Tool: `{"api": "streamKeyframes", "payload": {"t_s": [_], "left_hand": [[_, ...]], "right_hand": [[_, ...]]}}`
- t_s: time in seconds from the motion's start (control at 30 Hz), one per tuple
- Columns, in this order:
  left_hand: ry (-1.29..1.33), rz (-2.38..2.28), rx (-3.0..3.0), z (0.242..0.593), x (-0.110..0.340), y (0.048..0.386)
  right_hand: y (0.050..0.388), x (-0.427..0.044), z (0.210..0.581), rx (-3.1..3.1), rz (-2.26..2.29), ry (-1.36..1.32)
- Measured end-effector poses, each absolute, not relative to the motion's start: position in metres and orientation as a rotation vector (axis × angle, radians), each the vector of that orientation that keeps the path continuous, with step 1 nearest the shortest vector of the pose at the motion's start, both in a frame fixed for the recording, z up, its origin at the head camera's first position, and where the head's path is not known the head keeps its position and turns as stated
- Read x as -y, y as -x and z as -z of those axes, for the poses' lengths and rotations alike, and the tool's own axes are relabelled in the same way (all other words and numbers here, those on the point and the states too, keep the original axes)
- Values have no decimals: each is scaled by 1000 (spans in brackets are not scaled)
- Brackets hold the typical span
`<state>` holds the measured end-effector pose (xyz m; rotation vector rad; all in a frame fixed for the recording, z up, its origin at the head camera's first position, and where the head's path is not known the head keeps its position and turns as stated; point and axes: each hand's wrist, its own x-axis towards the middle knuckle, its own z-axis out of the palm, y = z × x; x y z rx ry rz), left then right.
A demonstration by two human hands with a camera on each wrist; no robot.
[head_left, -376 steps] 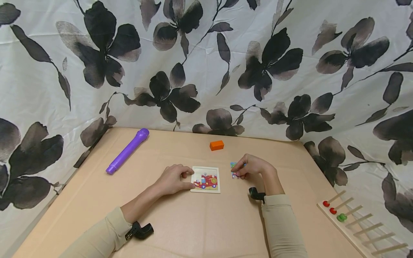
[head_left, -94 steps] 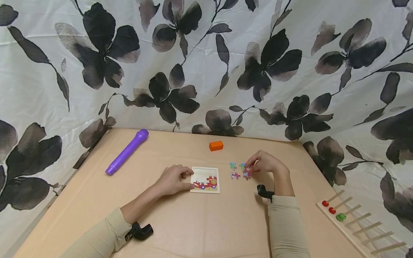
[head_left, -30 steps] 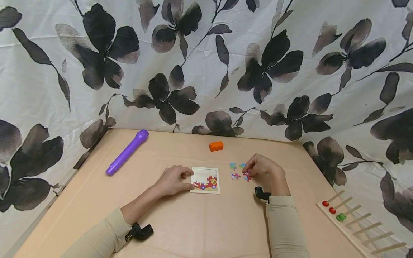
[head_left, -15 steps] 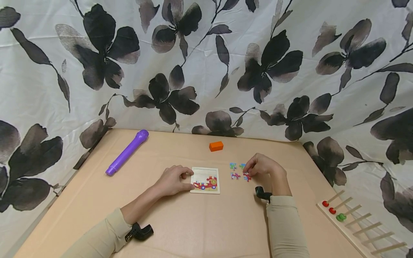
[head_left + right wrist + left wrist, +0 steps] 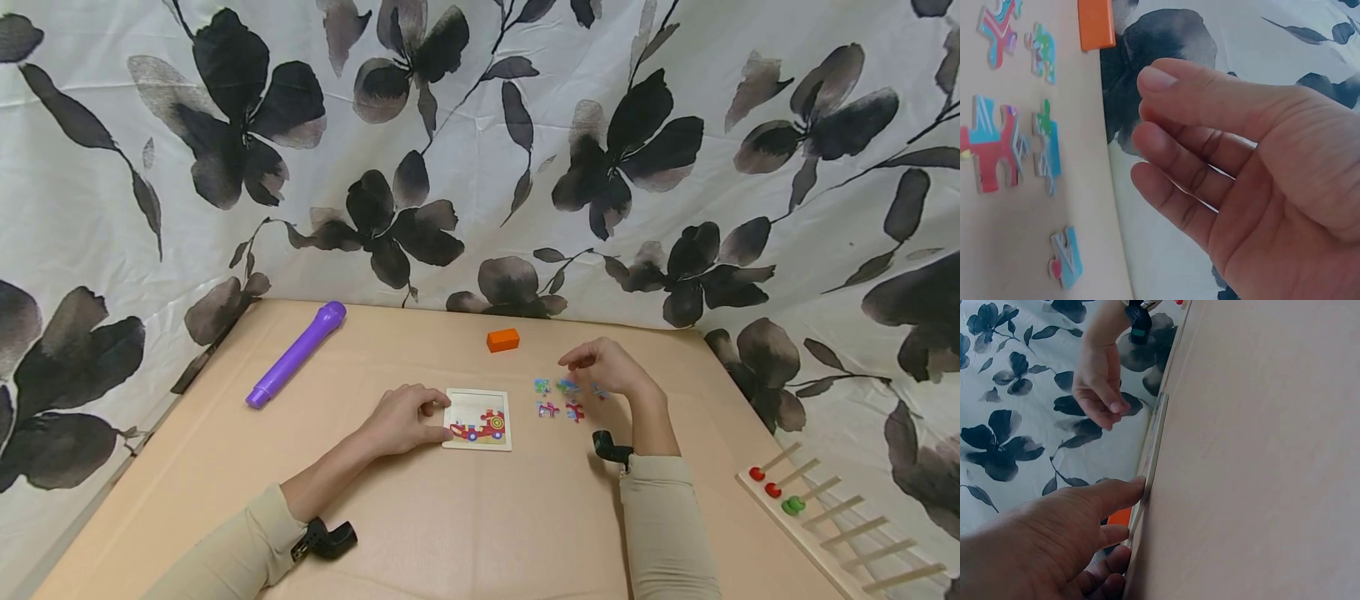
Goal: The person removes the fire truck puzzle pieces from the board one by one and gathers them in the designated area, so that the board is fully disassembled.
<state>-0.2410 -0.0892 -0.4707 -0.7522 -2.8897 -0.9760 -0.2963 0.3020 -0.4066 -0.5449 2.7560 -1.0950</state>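
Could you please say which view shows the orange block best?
The head view, showing the orange block whole. The left wrist view shows it partly behind the left hand; the right wrist view crops it.

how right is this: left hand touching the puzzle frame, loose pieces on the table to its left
Wrong side: the loose pieces lie on the table right of the puzzle frame, as the head view shows. The left hand does touch it.
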Motion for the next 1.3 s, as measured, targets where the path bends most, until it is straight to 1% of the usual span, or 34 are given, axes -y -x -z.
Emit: {"api": "streamKeyframes", "payload": {"t_s": [0.2,0.43,0.97,1.3], "left_hand": [[767,974,2884,471,90,242],[767,978,2877,470,90,242],[751,975,2890,472,89,242],[754,975,2890,472,89,243]], "right_hand": [[294,-291,400,-2744,1094,593],[293,-267,399,-2664,1124,663],[293,-223,409,-2596,994,796],[294,-208,416,-2539,972,906]]}}
